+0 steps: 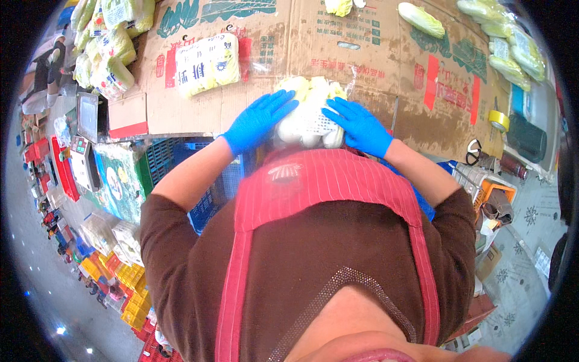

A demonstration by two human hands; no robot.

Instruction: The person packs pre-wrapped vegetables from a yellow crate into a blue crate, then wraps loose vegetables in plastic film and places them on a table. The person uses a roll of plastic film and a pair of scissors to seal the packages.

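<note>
Several pale napa cabbages in a clear plastic bag with printing (312, 115) lie at the near edge of the cardboard-covered table, against the red striped apron. My left hand (262, 118), in a blue glove, rests along the bag's left side with its fingers extended. On the bag's right side lies my right hand (359, 124), also in a blue glove, its fingers pointing inward. How firmly the hands press cannot be told. A filled, printed bag of cabbages (209, 64) lies farther left on the cardboard (271, 54).
Filled cabbage bags (111, 54) are piled at the far left, and more wrapped cabbages (515, 50) at the far right. A loose napa cabbage (421, 20) lies at the back. Yellow tape (499, 121) and black-handled scissors (473, 152) are at right; a scale (84, 163) stands left.
</note>
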